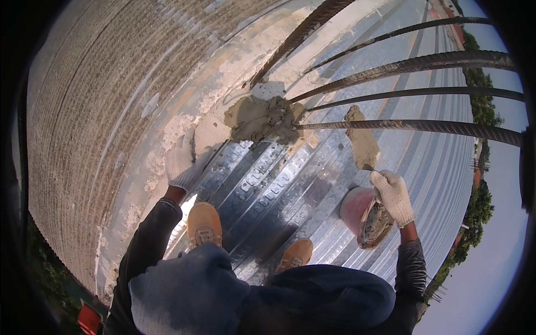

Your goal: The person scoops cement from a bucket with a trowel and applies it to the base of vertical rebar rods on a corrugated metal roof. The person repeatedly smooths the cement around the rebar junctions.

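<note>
My right hand [394, 195], in a whitish knitted glove, grips a trowel [364, 146] whose blade is coated with wet grey-tan mortar. Just under that hand a reddish bucket [355, 210] leans tilted, with mortar inside. To the left, my gloved left hand [184, 159] rests against the pale concrete edge, its fingers stretched out and partly apart. A lumpy heap of mortar [262, 119] lies ahead of me, between the left hand and the rebar feet, where concrete meets metal decking.
Several ribbed steel bars [413, 67] rise from near the mortar and cross toward the right. Shiny corrugated metal decking [268, 184] lies under my tan boots [204, 223]. Rough, lined concrete [106, 100] spreads over the left. Trees and sky show beyond the right edge.
</note>
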`<move>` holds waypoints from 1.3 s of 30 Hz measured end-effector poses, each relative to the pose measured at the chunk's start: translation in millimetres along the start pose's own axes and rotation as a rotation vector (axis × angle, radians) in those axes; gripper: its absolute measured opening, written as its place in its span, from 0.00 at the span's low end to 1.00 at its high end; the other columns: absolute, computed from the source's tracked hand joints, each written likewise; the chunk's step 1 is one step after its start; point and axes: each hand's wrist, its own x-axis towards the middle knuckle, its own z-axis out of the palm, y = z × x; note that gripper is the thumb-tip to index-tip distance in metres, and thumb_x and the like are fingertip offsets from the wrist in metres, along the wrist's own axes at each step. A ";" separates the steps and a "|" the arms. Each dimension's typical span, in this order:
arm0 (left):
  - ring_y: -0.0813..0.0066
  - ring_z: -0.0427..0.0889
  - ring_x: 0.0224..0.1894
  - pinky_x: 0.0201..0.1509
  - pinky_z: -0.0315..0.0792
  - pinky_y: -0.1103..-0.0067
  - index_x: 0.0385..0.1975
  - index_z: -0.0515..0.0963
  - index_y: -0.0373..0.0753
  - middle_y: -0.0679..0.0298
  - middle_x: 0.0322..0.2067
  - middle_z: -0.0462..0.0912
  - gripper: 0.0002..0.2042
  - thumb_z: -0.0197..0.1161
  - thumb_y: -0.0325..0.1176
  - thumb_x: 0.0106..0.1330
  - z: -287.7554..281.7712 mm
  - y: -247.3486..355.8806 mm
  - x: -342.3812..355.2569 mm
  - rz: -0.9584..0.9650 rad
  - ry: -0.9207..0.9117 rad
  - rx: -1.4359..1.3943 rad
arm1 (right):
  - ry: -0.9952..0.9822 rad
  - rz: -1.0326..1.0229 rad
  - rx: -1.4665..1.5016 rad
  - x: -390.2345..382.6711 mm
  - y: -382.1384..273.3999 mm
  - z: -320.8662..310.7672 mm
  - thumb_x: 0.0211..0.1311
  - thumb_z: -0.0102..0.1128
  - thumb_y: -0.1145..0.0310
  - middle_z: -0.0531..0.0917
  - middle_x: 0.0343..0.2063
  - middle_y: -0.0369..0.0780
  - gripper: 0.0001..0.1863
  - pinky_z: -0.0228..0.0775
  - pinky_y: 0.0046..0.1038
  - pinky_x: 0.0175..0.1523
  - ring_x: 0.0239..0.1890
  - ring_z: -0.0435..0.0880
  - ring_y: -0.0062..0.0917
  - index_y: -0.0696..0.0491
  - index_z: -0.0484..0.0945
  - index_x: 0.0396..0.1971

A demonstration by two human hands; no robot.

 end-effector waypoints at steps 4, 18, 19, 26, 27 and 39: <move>0.41 0.90 0.60 0.66 0.82 0.52 0.83 0.74 0.41 0.43 0.62 0.89 0.42 0.73 0.59 0.74 1.9 -0.3 0.2 0.007 0.011 0.014 | 0.085 -0.099 -0.183 29.2 -24.8 8.9 0.83 0.70 0.46 0.85 0.25 0.40 0.27 0.76 0.35 0.37 0.27 0.85 0.29 0.60 0.87 0.39; 0.40 0.90 0.59 0.65 0.82 0.52 0.80 0.76 0.38 0.41 0.60 0.89 0.42 0.73 0.60 0.74 8.2 -7.8 -1.3 -0.002 0.020 0.033 | 0.421 -0.561 -0.771 104.9 -37.5 49.7 0.76 0.71 0.55 0.93 0.36 0.51 0.16 0.83 0.53 0.48 0.42 0.94 0.51 0.54 0.92 0.44; 0.40 0.90 0.59 0.64 0.82 0.52 0.80 0.76 0.38 0.41 0.60 0.89 0.42 0.73 0.60 0.74 6.1 -4.3 -1.4 0.014 0.050 0.044 | 0.409 -0.522 -0.722 101.9 -37.2 49.5 0.77 0.71 0.55 0.92 0.36 0.52 0.16 0.83 0.53 0.48 0.41 0.93 0.51 0.54 0.91 0.44; 0.38 0.90 0.58 0.64 0.82 0.50 0.81 0.75 0.38 0.42 0.61 0.89 0.43 0.73 0.61 0.74 0.2 1.0 0.4 -0.006 0.006 -0.028 | -0.065 0.018 0.139 56.8 5.3 52.9 0.84 0.67 0.44 0.88 0.33 0.41 0.26 0.80 0.36 0.41 0.30 0.85 0.31 0.57 0.87 0.51; 0.38 0.90 0.58 0.64 0.83 0.50 0.81 0.75 0.39 0.42 0.62 0.89 0.43 0.73 0.61 0.74 1.1 1.0 0.6 -0.011 0.001 -0.003 | -0.160 0.104 0.336 41.7 10.2 55.0 0.84 0.67 0.43 0.86 0.33 0.38 0.27 0.79 0.32 0.40 0.29 0.84 0.27 0.57 0.87 0.52; 0.37 0.88 0.63 0.69 0.81 0.51 0.81 0.74 0.38 0.40 0.66 0.87 0.42 0.72 0.59 0.75 -1.9 -11.6 0.3 -0.028 0.037 0.064 | -0.645 0.135 0.698 -119.5 -10.1 109.8 0.89 0.60 0.50 0.86 0.47 0.40 0.27 0.83 0.27 0.46 0.40 0.86 0.22 0.60 0.78 0.66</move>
